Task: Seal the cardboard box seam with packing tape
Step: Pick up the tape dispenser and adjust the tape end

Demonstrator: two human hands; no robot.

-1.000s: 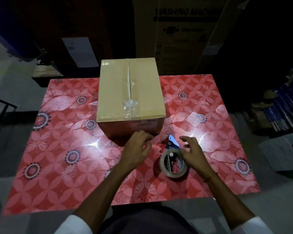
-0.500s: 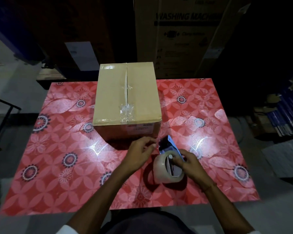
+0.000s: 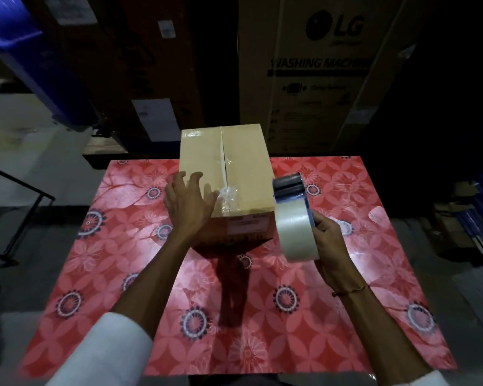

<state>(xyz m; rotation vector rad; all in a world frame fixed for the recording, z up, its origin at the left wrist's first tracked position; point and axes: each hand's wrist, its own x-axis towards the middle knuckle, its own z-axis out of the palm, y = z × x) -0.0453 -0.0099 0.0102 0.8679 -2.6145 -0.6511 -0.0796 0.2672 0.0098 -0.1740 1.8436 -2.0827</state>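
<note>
A closed brown cardboard box (image 3: 248,165) stands at the far middle of the red flowered table (image 3: 332,316). Its centre seam (image 3: 224,168) runs away from me, with crumpled clear tape at the near end. My left hand (image 3: 188,203) rests flat, fingers spread, on the box's near left top corner. My right hand (image 3: 329,240) holds a tape dispenser (image 3: 296,218) with a roll of clear packing tape, raised upright just right of the box's near right corner.
A tall washing machine carton (image 3: 318,79) and other dark cartons stand behind the table. A blue bin (image 3: 17,45) is at the upper left, a black metal frame (image 3: 17,207) at the left, stacked goods (image 3: 474,218) at the right.
My right hand lifted the tape dispenser off the table and raised it beside the box. My left hand moved from near the dispenser up onto the box top.
</note>
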